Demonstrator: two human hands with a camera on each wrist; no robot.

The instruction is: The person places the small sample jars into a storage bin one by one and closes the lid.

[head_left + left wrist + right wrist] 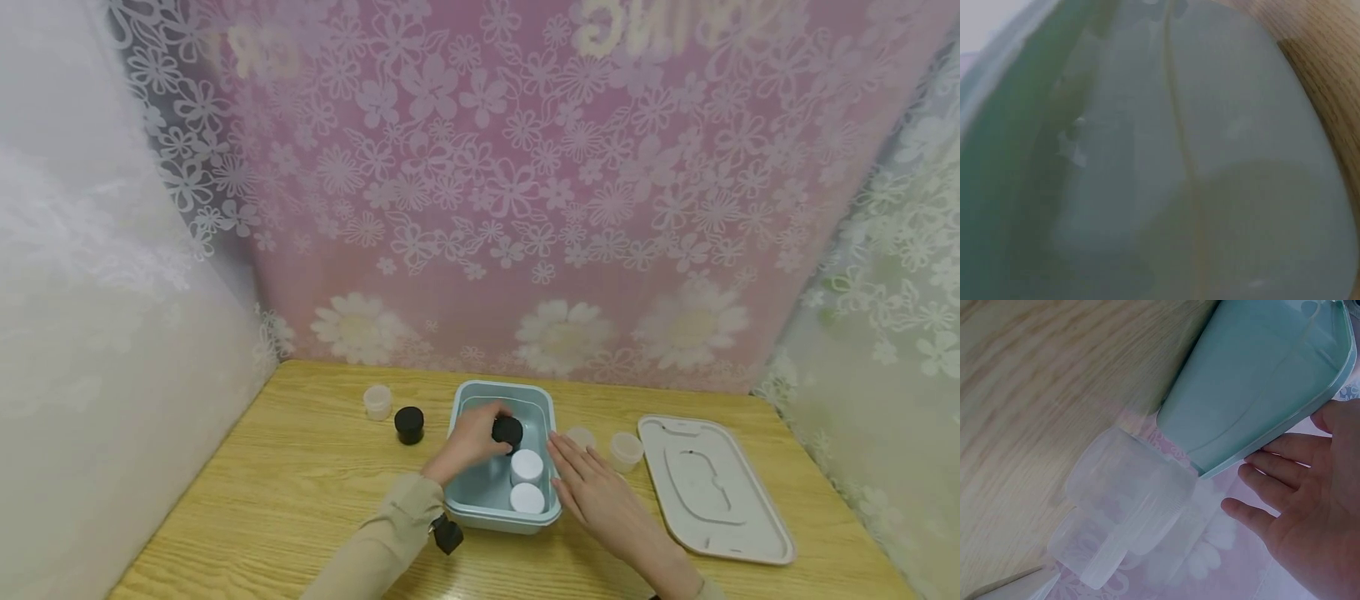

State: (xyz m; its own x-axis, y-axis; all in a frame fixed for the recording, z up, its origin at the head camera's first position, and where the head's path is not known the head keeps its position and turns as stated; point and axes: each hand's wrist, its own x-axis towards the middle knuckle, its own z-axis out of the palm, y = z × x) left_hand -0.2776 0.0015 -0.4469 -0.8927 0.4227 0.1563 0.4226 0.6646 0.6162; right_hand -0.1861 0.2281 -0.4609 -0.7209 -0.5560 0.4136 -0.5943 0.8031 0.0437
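A light blue plastic bin (468,492) stands on the wooden table. Inside it, my left hand (471,437) grips a small black jar (507,431) between thumb and fingers. Two white round-lidded jars (527,467) stand one in front of the other along the bin's right side. My right hand (596,496) has its fingers stretched out against the bin's right rim, as the right wrist view of the hand (1300,481) also shows. The bin's outer wall (1135,156) fills most of the left wrist view, where the left hand is hidden.
Left of the bin stand another black jar (409,425) and a translucent jar (377,402). To the right are two more translucent jars (626,451), one partly behind my right hand. A white lid (712,492) lies flat at the table's right. Patterned curtains (510,208) enclose the table.
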